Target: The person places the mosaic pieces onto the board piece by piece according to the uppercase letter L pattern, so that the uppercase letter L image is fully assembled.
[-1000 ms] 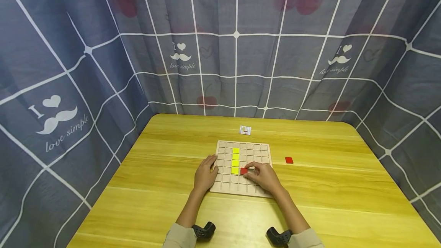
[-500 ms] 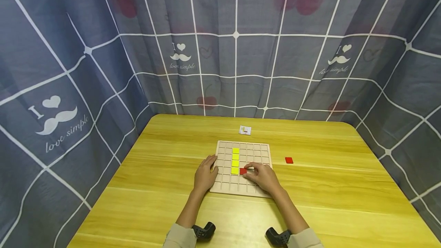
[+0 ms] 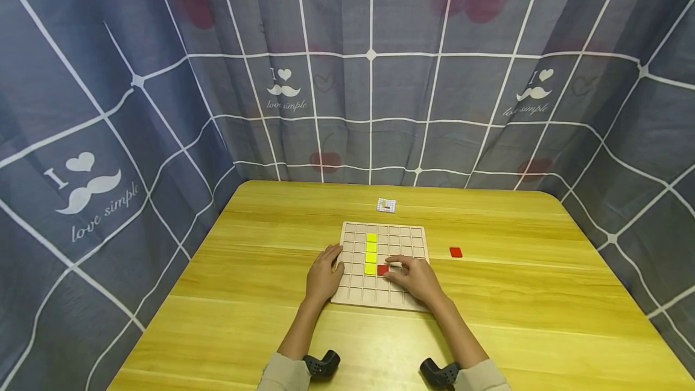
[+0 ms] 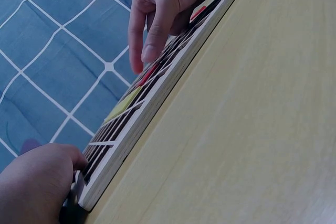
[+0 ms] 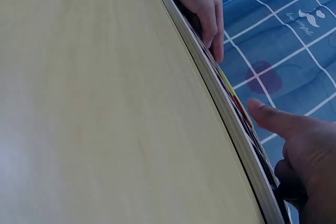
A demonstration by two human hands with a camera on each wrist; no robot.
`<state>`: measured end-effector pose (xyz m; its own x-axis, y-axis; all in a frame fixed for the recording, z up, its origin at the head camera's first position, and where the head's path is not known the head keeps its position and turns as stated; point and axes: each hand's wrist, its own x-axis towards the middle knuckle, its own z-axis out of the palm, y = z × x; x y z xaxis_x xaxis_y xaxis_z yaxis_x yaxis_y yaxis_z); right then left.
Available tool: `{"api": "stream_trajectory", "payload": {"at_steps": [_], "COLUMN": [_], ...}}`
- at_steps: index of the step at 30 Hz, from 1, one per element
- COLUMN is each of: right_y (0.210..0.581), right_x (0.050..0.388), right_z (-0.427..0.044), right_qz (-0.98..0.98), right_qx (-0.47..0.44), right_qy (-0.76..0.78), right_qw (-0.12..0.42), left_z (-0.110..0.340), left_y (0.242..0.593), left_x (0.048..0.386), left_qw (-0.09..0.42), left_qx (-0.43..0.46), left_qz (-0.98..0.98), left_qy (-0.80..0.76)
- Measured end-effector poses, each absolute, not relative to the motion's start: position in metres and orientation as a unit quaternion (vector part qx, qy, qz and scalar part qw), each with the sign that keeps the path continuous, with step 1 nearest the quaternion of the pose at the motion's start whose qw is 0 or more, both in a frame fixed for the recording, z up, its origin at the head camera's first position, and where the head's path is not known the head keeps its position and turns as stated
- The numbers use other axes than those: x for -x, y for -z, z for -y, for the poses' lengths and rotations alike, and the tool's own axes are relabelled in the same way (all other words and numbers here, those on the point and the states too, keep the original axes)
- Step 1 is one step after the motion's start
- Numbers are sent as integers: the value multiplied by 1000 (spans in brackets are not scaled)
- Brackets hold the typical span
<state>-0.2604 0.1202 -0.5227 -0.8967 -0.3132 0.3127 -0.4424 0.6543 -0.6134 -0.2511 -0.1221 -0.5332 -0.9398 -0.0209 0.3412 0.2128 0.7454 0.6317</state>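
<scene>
A pale wooden grid board lies on the table with a column of yellow tiles in it. One red tile lies flat in the cell right of the lowest yellow tile. Just over it hovers my right hand, thumb and forefinger bent and apart; in the left wrist view the fingertips stand slightly above the red tile. My left hand rests against the board's left edge, fingers fairly straight, thumb touching the rim. A second red tile lies on the table right of the board.
A small printed grid card lies behind the board. The wooden table extends around it, and a dark checked curtain encloses the back and sides. Black wrist devices are worn near both sleeves.
The red tile has shifted slightly left and settled into its cell beside the yellow column. My right fingers have let go of it. The left hand has stayed put.
</scene>
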Motion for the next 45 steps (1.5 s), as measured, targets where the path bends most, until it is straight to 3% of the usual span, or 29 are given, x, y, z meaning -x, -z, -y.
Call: {"api": "stream_trajectory", "payload": {"at_steps": [20,28,45], "right_y": [521,521,529], "right_x": [267,275,282], "right_z": [-217,-247,-262], "right_qz": [894,908,939], "right_qx": [-117,-74,-72], "right_qy": [-403,-380,-315], "right_qw": [160,161,115], "left_z": [119,121,121], "left_y": [533,529,531], "left_x": [250,255,251], "left_qw": [161,164,161], "left_qx": [49,53,46], "left_qz": [922,922,922], "left_qy": [349,346,350]}}
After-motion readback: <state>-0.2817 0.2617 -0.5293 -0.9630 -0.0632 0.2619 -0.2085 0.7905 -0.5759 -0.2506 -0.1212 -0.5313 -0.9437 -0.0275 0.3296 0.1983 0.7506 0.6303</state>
